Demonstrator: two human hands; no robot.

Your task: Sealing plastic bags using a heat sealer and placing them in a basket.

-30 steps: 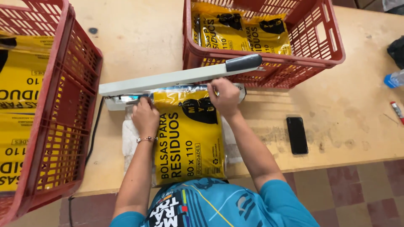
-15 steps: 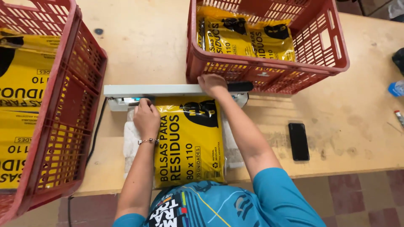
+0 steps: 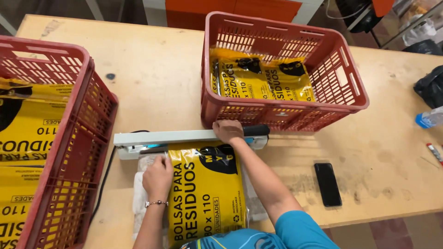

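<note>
The right hand (image 3: 228, 131) lay palm-down on the pale arm of the heat sealer (image 3: 184, 138), fingers flat across the bar and gripping nothing, with the black handle end just to its right. The arm was down on the base. The left hand (image 3: 158, 177) rested flat and ungripped on the left top corner of the yellow bag pack (image 3: 207, 193), just below the sealer bar. The pack lay on the worktop (image 3: 152, 83) between the two forearms, its upper edge under the sealer arm. Directly beyond the right hand stood a red crate (image 3: 355, 92) holding similar yellow packs. Left of the left hand stood a second red crate (image 3: 87, 133), also loaded. A black phone (image 3: 327, 184) lay right of the right forearm.
</note>
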